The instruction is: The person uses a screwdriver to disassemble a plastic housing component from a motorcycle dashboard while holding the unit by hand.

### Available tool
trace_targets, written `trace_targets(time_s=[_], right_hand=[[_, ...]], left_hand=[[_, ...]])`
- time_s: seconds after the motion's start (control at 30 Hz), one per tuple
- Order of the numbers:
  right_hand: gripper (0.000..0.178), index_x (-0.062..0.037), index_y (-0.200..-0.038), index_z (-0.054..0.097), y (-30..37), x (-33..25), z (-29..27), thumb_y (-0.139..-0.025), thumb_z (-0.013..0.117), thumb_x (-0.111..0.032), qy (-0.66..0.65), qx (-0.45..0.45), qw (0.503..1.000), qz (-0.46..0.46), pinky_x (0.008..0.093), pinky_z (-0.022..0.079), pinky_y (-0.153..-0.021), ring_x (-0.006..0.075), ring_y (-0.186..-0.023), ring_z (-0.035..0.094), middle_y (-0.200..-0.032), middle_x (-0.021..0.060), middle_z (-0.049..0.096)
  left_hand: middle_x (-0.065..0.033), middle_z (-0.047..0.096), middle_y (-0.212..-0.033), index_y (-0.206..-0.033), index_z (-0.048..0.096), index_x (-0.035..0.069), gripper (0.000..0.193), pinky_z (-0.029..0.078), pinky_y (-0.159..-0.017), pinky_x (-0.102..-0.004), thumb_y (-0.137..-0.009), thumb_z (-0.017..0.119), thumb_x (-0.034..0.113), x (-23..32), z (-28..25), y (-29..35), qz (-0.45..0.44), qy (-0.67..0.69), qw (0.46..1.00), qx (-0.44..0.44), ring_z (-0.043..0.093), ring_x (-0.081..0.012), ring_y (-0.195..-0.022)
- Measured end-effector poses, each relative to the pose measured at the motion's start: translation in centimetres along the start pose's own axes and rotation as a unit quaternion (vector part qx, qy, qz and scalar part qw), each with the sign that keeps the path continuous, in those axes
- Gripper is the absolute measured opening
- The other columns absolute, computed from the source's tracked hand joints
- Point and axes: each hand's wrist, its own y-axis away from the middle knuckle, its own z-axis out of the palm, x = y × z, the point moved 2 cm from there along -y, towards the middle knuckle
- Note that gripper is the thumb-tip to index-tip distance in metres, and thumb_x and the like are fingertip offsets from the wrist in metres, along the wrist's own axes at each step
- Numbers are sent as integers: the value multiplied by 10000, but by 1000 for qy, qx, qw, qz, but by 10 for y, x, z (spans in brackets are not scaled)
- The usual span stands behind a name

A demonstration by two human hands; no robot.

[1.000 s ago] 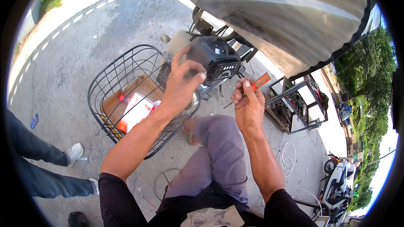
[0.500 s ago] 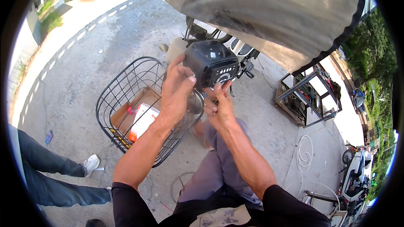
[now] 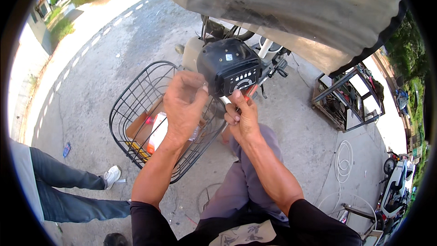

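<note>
The black dashboard housing (image 3: 230, 64) of a scooter or electric bike, with a display panel on its near face, sits in front of me. Close to its lower left corner, my left hand (image 3: 184, 107) has thumb and forefinger pinched together; anything between them is too small to make out. My right hand (image 3: 244, 116) is closed just below the display panel. Its fingers wrap round a slim red thing (image 3: 248, 96) that is mostly hidden, so its kind does not show. Below the left forearm is a black wire basket (image 3: 119, 130) with a cardboard box (image 3: 134, 127) inside.
A grey plastic rain canopy (image 3: 291, 4) hangs over the far side. At the right stand a metal frame rack (image 3: 348, 95) with tools, a coiled white hose (image 3: 344, 159) and a parked scooter (image 3: 393, 187). Another person's legs (image 3: 73, 173) are at the left.
My left hand has drawn back slightly from the housing, and its raised forefinger has curled in to the thumb. The right hand stays below the panel, still closed. The view has shifted a little.
</note>
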Motion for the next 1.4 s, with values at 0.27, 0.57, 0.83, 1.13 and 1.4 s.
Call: trace_targets(time_s=[0.27,0.57,0.83,1.13,1.4], right_hand=[[346,-157,-1011,569,0,6,-2,-924,881,-280,-10,-2,1000,4,224,255,-454,24,-502,374,-765,-93,495],[310,-152,-1047,604,1,8,-5,-940,864,-281,-13,2,1000,13,221,258,-462,20,-521,366,-838,-89,567],[331,-132,-1053,608,1,5,-4,-950,851,-332,-8,1,1000,19,217,263,-464,24,-527,355,-858,-74,574],[382,-108,-1094,628,3,0,1,-963,827,-407,13,12,999,31,212,258,-472,16,-527,340,-863,-92,580],[390,-92,-1159,645,6,-4,7,-989,800,-406,24,7,999,29,209,272,-476,12,-538,348,-903,-64,607]], left_hand=[[-47,708,-939,-1026,661,-10,148,543,-742,-286,-894,715,-47,1,0,1,9,-94,996,2,675,-107,-815],[-59,636,-1038,-1027,585,-7,126,538,-843,-277,-963,664,-82,6,-1,0,-39,-39,998,-38,631,-129,-978],[-60,676,-1093,-1153,728,-24,155,552,-871,-286,-1017,659,-50,6,-7,-4,-57,1,998,-33,660,-131,-990],[-65,701,-1129,-1092,749,-16,157,547,-906,-280,-958,684,-67,13,-7,-5,25,28,999,-24,679,-143,-1045],[-80,752,-1103,-1092,759,-28,161,562,-890,-290,-940,724,-68,16,-3,-2,-32,-9,998,-45,700,-139,-1028]])
